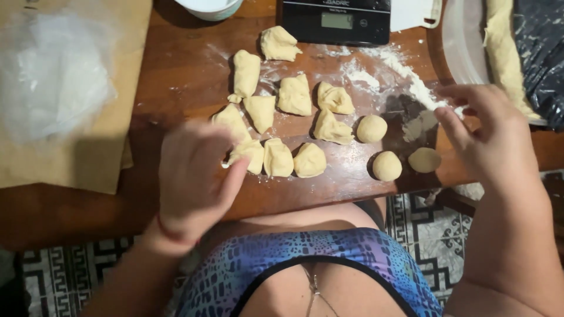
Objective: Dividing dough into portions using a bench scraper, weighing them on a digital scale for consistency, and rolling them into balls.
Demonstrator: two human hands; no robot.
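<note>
Several rough-cut pieces of pale dough [294, 95] lie on a floured wooden table [176, 76]. Three rolled dough balls [372, 128] sit to their right. My left hand [194, 176] hovers over the near edge of the table, fingers curled, thumb tip touching a dough piece [249, 154]; it is blurred. My right hand [490, 132] is at the right, fingers bent and slightly apart above a patch of flour [420, 94], holding nothing that I can see.
A black kitchen scale [336, 20] stands at the table's far edge. A white bowl [208, 8] is beside it. A clear plastic bag [50, 70] lies on brown paper at left. A plastic tub [464, 41] with a dough strip sits at right. Patterned floor lies below.
</note>
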